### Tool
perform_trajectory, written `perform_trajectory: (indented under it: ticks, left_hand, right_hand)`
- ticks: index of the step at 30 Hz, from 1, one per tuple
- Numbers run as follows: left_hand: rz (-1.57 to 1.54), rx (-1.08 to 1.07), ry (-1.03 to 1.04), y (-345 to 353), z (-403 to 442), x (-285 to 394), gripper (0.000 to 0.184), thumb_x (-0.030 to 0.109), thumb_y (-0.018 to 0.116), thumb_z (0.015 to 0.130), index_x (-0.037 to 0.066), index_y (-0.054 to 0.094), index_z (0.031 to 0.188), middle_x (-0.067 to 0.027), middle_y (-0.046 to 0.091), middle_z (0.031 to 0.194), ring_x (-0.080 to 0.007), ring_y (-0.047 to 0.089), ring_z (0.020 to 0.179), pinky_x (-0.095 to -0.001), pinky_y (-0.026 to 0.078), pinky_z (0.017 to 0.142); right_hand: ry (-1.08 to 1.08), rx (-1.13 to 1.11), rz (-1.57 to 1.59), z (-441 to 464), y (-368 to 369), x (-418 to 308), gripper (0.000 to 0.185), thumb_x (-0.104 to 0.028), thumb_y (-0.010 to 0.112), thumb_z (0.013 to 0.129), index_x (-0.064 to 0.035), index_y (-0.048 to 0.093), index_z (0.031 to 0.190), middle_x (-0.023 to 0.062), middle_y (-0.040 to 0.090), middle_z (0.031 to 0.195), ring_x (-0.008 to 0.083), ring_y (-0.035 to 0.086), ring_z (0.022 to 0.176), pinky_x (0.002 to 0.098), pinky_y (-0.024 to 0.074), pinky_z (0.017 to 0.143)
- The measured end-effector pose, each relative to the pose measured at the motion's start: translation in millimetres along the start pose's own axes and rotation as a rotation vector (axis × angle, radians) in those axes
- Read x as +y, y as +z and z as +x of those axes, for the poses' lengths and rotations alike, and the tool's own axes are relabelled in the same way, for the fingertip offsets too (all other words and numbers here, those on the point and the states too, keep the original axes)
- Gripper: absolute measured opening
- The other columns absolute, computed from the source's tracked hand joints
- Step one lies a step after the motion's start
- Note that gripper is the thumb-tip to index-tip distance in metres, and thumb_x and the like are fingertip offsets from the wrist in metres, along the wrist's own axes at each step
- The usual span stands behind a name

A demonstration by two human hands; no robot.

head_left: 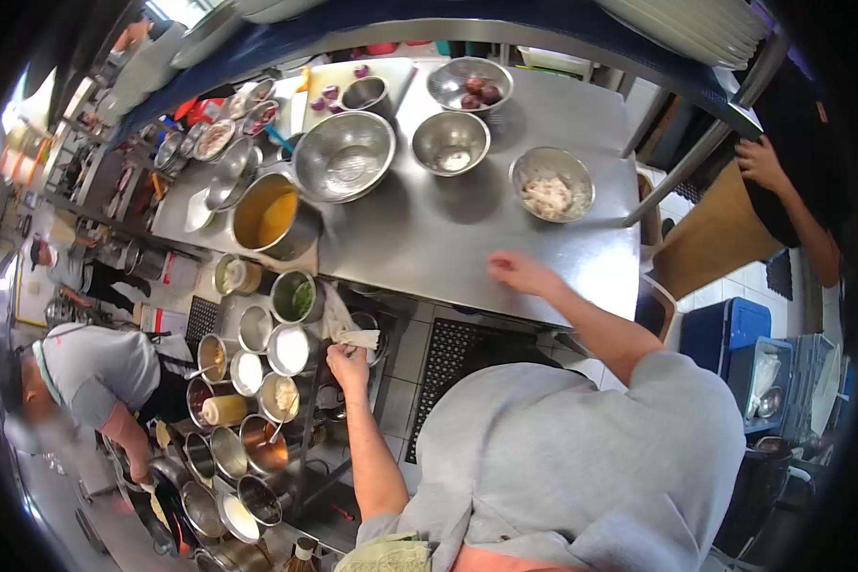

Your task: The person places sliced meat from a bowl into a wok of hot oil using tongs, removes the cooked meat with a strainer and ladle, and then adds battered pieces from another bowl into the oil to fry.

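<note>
My left hand (347, 366) is closed on a pale cloth (357, 338) at the edge of the side counter, beside the containers. Over the front part of the steel table, my right hand (519, 273) is held with loosely bent, somewhat blurred fingers and nothing visible in them. Beyond it stands a steel bowl (582, 172) with pale, shredded-looking food (548, 197) inside. To its left are a smaller steel bowl (451, 143) with a little white stuff at the bottom and a wide steel bowl (344, 157) with no food visible in it.
A pot (276, 217) with orange liquid stands at the table's left end. Several steel containers of sauces fill the side counter (248, 372). A bowl of red onions (470, 84) and a cutting board (391, 74) lie at the back. A co-worker (105, 372) bends at left; another person's hand (761, 162) shows at right.
</note>
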State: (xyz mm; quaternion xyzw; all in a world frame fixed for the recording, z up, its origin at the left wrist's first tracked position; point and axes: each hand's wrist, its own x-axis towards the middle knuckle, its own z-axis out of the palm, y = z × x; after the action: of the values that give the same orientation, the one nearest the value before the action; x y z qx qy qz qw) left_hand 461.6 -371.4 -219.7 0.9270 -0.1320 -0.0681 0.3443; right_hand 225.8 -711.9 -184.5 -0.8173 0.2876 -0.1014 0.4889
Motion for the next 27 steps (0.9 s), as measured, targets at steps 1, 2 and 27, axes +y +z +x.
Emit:
perform_trajectory:
  ticks: [1, 2, 27]
  left_hand:
    - [0.030, -0.034, -0.017, -8.2, -12.4, 28.0, 0.051, 0.008, 0.072, 0.070, -0.006, 0.046, 0.113, -0.0266, 0.050, 0.112, -0.0406, 0.049, 0.106, -0.0434, 0.042, 0.089]
    - [0.072, -0.068, 0.006, -7.9, -20.2, 42.3, 0.061, 0.007, 0.071, 0.072, -0.008, 0.040, 0.121, -0.0308, 0.045, 0.117, -0.0431, 0.045, 0.111, -0.0430, 0.040, 0.094]
    - [-0.825, -0.300, -0.119, -160.7, -103.7, 116.7, 0.026, 0.023, 0.062, 0.091, 0.000, 0.065, 0.101, -0.0064, 0.057, 0.115, -0.0084, 0.056, 0.085, -0.0224, 0.047, 0.068]
  right_hand:
    - [0.186, -0.070, 0.289, -15.0, -34.1, 19.7, 0.030, -0.028, 0.058, 0.089, -0.0032, 0.061, 0.105, 0.0091, 0.066, 0.084, 0.0182, 0.065, 0.072, 0.0311, 0.0516, 0.066]
    - [0.351, 0.037, 0.409, -31.9, -64.8, 31.9, 0.029, -0.029, 0.057, 0.090, -0.0039, 0.061, 0.103, 0.0084, 0.065, 0.081, 0.0175, 0.064, 0.070, 0.0300, 0.0510, 0.063]
    - [-0.305, -0.749, 0.269, 51.4, 29.4, -157.5, 0.013, -0.014, 0.063, 0.077, -0.0016, 0.060, 0.077, -0.0045, 0.050, 0.065, 0.0056, 0.044, 0.063, 0.0239, 0.0376, 0.056]
